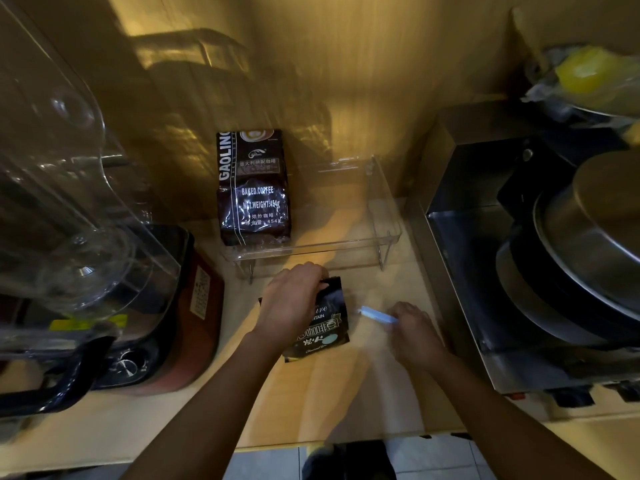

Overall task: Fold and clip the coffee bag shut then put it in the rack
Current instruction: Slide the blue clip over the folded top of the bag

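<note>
Left hand (pixel 292 303): it grips the top edge of the small black coffee bag (pixel 323 329), fingers curled over the fold, holding it down on the counter.
Coffee bag: it lies on the wooden countertop (pixel 346 403) around the middle, just in front of the rack, its printed face up and partly covered by the left hand.
Right hand (pixel 415 332): closed round a pale blue clip (pixel 377 315), whose tip points at the bag's right side; clip and bag are close but apart.
Rack (pixel 377 237): clear plastic, on thin legs toward the back edge of the countertop.
In the rack: a larger dark coffee bag (pixel 252 188) stands at its left end.
Left edge: a blender (pixel 104 271) with a clear jug.
Right edge: a steel appliance (pixel 519 254).
</note>
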The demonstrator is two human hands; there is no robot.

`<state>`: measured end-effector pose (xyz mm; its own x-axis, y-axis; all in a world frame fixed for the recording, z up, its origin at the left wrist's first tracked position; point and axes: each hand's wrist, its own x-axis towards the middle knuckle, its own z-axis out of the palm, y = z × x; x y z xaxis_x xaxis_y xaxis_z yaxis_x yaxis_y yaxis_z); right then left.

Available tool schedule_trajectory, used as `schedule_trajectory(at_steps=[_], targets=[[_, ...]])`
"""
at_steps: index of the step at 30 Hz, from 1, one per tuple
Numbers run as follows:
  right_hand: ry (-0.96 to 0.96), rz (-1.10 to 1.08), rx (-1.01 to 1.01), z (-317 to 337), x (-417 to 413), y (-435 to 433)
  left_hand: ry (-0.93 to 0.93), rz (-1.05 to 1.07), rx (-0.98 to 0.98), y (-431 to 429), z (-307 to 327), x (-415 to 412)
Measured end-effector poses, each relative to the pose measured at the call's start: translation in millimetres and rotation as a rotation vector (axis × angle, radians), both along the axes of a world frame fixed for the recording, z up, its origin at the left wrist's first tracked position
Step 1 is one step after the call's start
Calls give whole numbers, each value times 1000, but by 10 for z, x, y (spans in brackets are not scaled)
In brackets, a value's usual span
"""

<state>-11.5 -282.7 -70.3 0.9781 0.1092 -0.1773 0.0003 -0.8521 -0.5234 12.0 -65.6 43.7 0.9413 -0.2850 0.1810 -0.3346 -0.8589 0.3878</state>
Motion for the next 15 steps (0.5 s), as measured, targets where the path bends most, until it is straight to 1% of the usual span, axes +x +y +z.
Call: schedule_trajectory(at_steps=[2,3,5,7,10,15], targets=[[76,-120,232,116,23,0,16,2,-28,11,-8,0],[96,-158,319,167,41,0,9,-23,-9,19,-18,-2],[61,-158,404,285,76,-1,3,-37,23,24,-22,3],[5,-96,449,426,94,12,19,-25,25,19,-20,18],[-49,-3,468,565,89,26,20,-59,52,7,-15,14],[-115,104,304,692,108,88,9,-145,37,37,-26,12]])
